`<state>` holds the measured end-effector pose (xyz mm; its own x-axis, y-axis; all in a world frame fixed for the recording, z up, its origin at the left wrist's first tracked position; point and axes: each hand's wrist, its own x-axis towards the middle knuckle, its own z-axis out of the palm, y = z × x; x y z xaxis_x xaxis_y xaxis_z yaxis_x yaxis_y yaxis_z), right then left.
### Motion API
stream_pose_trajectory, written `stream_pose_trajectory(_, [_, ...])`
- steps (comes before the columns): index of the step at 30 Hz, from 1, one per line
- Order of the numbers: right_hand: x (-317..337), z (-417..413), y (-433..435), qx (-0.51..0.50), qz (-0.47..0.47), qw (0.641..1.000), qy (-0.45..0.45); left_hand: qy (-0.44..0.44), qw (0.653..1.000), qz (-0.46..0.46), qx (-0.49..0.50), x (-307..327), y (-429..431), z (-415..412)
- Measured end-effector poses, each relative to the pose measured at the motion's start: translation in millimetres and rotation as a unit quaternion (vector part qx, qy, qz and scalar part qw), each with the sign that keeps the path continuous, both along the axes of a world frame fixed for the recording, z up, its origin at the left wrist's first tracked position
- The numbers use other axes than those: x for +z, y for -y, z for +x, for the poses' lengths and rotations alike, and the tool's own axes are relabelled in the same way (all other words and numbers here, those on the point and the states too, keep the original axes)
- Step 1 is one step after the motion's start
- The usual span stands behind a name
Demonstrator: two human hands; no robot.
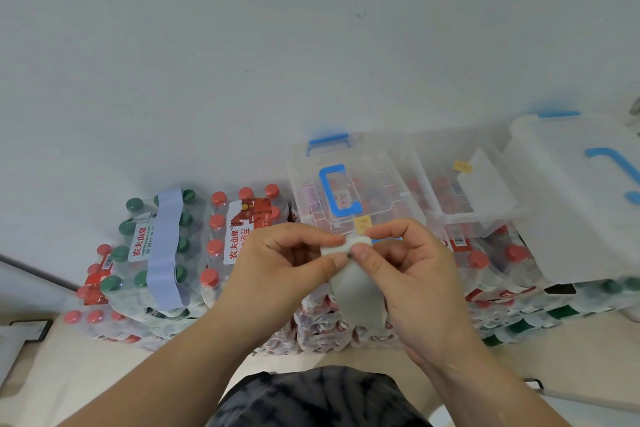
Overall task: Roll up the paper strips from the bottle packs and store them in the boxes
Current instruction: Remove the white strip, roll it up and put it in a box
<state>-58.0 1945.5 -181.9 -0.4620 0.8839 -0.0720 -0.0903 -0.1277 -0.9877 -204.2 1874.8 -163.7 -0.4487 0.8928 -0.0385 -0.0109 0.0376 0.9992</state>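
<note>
While both hands pinch one strip (pixel 346 248) mid-roll, left hand (pixel 284 270) and right hand (pixel 412 274) grasping its coil, tail hanging: unstored. Another strip (pixel 165 246) remains on a pack (pixel 152 253). Box (pixel 353 184) shut.

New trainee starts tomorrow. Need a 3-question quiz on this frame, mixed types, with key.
1. True or false: both hands hold the same paper strip.
2. The strip still lying across a bottle pack sits on the pack with: A) green caps, B) red caps, C) no caps.
3. Fill in: the handle on the lid of the closed clear box is ____ in colour.

Key
1. True. The left hand and right hand pinch its top end, partly rolled, while the rest hangs down.
2. A. The pale blue strip crosses the green-capped pack.
3. Blue: see the handle on the closed box.
</note>
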Motion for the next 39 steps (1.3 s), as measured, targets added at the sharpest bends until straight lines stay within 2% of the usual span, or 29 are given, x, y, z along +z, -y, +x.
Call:
stream_pose_trajectory(10, [1.4,3.5,-5.6,0.021,0.018,1.000,0.001,0.025,1.000,-0.014,0.004,-0.4,-3.5,1.6])
stream_pose_trajectory(14, [3.5,3.3,-7.2,0.012,0.018,1.000,-0.001,-0.015,1.000,-0.006,0.020,-0.3,-5.3,1.1])
stream_pose_trajectory(21, [5.7,2.8,-7.8,-0.008,0.010,1.000,0.013,-0.073,0.997,0.001,-0.008,-0.1,-5.2,1.3])
stream_pose_trajectory(27, [5.1,1.4,-10.7,-0.006,0.005,1.000,-0.009,-0.012,0.998,0.001,-0.054,3.9,-8.1,-3.3])
stream_pose_trajectory(33, [8.3,0.8,-11.3,0.013,-0.012,1.000,-0.002,-0.056,0.998,0.004,-0.028,3.0,-9.2,-4.0])
stream_pose_trajectory(39, [10.2,-0.7,-11.8,0.012,-0.012,1.000,0.010,-0.052,0.999,0.000,-0.018,-0.9,-9.0,-5.2])
